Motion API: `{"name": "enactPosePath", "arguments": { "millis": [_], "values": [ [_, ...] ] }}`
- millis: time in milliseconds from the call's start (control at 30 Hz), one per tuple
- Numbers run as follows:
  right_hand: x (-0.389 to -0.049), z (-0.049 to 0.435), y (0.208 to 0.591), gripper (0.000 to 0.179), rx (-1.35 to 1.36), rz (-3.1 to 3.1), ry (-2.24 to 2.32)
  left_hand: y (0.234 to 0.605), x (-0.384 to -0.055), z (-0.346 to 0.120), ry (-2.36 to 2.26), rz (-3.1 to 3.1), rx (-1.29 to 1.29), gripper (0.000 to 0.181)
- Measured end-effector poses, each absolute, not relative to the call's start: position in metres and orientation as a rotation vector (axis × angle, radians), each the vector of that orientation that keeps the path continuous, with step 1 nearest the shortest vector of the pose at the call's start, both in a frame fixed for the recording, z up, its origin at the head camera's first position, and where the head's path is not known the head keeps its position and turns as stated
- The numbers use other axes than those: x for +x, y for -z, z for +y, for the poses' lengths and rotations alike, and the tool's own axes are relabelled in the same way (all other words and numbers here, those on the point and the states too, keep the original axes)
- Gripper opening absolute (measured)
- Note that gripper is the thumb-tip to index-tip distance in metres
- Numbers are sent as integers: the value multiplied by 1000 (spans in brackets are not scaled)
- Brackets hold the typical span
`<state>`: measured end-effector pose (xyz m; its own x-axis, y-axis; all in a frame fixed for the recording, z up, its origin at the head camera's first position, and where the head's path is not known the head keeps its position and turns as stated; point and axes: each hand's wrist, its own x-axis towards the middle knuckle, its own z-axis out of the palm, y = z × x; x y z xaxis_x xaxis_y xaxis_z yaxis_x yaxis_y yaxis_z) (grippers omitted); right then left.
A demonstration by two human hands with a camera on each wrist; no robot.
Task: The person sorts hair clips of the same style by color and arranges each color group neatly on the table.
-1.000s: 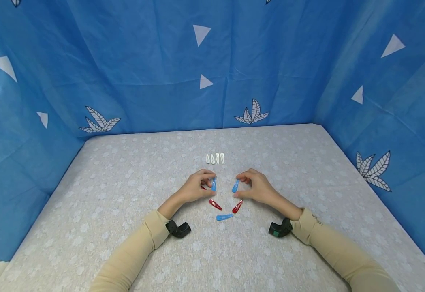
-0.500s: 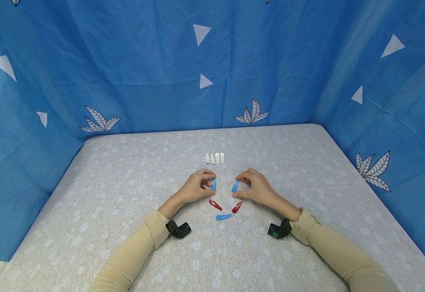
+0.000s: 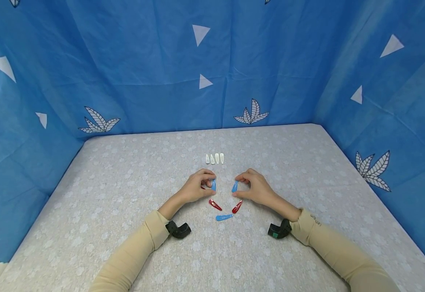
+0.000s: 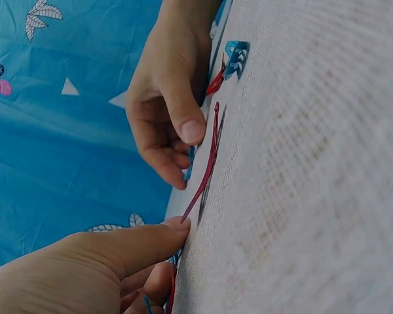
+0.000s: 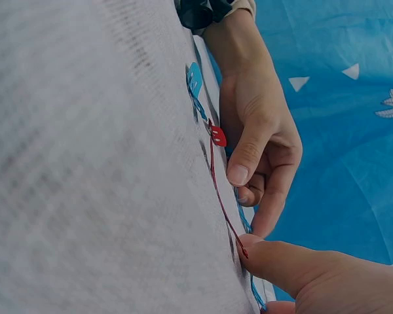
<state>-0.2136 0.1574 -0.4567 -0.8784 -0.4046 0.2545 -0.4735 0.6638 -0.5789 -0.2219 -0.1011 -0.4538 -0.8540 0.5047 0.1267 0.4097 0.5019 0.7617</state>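
Lengthwise, left hand [image 3: 195, 187] pinches blue clip [image 3: 214, 185].

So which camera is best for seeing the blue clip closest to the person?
The head view: the blue clip shows whole there, lying flat, seen from above. The left wrist view shows mostly its wide end, with white marks; the right wrist view shows it slanted and narrow.

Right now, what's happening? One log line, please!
left hand: pinches left blue snap clip | right hand: pinches right blue snap clip | nearer: two red snap clips, third blue snap clip | farther: four white snap clips
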Motion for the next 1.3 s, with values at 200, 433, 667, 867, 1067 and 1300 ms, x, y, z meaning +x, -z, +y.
{"name": "enactPosePath", "arguments": {
  "millis": [200,433,667,867,1067,1300],
  "values": [
    [-214,158,457,47,739,-2756,-1044,453,-222,-101,-1281,2633,803,49],
    [-213,159,456,47,723,-2730,-1113,453,-219,-101,-1315,2639,784,48],
    [-213,159,453,48,674,-2723,-1195,451,-219,-102,-1342,2657,762,48],
    [-213,161,451,48,643,-2744,-1249,448,-219,-101,-1393,2641,730,49],
    [-219,165,447,49,669,-2752,-1273,441,-221,-105,-1458,2608,685,50],
    [-235,157,430,50,748,-2726,-1247,427,-230,-120,-1469,2654,598,50]
  ]
}}
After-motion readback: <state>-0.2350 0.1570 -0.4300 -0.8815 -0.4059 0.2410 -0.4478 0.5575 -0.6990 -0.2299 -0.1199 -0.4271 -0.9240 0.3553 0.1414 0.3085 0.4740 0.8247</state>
